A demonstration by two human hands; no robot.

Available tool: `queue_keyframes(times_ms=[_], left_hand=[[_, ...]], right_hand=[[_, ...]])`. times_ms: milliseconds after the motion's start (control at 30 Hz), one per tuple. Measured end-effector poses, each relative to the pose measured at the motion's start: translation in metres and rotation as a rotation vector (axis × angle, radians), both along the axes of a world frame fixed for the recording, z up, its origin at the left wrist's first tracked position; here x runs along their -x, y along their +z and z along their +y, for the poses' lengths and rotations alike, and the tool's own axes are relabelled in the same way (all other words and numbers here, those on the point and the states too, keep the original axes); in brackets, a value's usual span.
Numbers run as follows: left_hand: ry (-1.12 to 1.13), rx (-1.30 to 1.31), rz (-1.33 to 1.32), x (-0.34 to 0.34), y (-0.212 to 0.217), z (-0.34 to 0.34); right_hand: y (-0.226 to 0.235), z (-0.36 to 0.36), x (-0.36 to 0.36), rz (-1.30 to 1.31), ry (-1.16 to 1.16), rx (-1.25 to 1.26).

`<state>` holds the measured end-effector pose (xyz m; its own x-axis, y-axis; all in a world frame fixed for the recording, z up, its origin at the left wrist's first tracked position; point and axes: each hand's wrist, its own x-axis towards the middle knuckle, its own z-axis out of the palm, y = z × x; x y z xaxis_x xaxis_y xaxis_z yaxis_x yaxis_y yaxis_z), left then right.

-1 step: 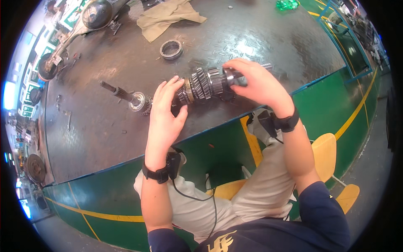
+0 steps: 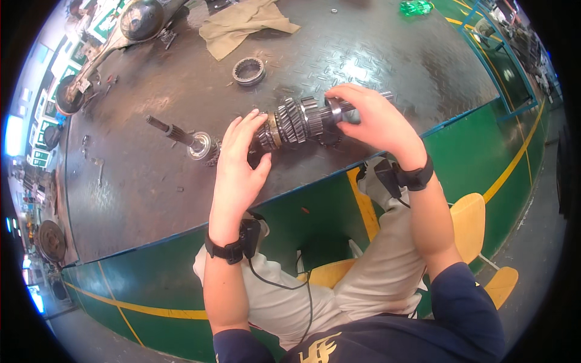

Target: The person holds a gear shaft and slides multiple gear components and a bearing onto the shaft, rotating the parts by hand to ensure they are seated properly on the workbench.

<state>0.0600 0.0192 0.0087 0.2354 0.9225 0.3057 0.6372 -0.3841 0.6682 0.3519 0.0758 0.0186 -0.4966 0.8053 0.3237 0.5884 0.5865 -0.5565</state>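
Observation:
A gear shaft (image 2: 293, 123) with several helical gears and a brass-coloured ring lies across the metal workbench (image 2: 136, 206), its splined end pointing right. My left hand (image 2: 238, 157) curls its fingers over the shaft's left end, thumb held apart on the near side; that end is hidden beneath. Thumb and fingers of my right hand (image 2: 378, 121) pinch a smooth metal collar (image 2: 333, 111) around the shaft, right of the gears. Left of my left hand lies a second, thinner splined shaft (image 2: 175, 133) with a bearing (image 2: 200, 146) on it.
A toothed ring (image 2: 249, 71) lies beyond the gears, near a tan cloth (image 2: 242, 25). A green plastic bottle (image 2: 416, 8) is at the far edge. An axle housing (image 2: 141, 21) stands far left, and a small wrench-like tool (image 2: 98, 169) lies at the left.
My right hand has shifted slightly right along the shaft, and the collar has moved with it, away from the gears. My left hand keeps its place on the shaft.

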Motion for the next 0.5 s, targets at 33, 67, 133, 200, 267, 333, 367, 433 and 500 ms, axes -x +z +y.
queue_keyframes(times_ms=[33, 67, 133, 200, 267, 333, 367, 433, 500], left_hand=[[0.002, 0.0, 0.004, 0.003, 0.001, 0.0], [0.016, -0.003, -0.019, 0.005, 0.001, -0.001], [0.047, -0.004, -0.039, 0.009, 0.002, -0.001], [0.079, 0.001, -0.024, 0.011, 0.001, -0.003], [0.119, 0.004, -0.008, 0.013, -0.001, -0.004], [0.159, 0.087, -0.04, 0.013, -0.007, -0.002], [0.161, 0.085, -0.038, 0.013, -0.011, 0.0], [0.151, -0.034, 0.101, 0.014, -0.015, 0.003], [0.163, -0.04, 0.091, 0.012, -0.015, 0.003]], right_hand=[[0.001, -0.002, 0.0, -0.001, -0.011, -0.001], [0.0, -0.001, 0.002, 0.004, -0.009, -0.001], [-0.003, 0.002, 0.007, 0.008, 0.011, -0.038], [-0.005, 0.003, 0.007, 0.015, 0.017, -0.018], [-0.004, 0.004, 0.004, 0.023, 0.031, 0.0], [0.0, 0.004, -0.001, 0.001, 0.027, 0.008], [0.001, 0.004, -0.001, 0.004, 0.029, 0.007], [0.002, 0.005, -0.002, -0.018, 0.03, 0.015], [-0.005, 0.003, 0.009, 0.016, 0.038, 0.003]])
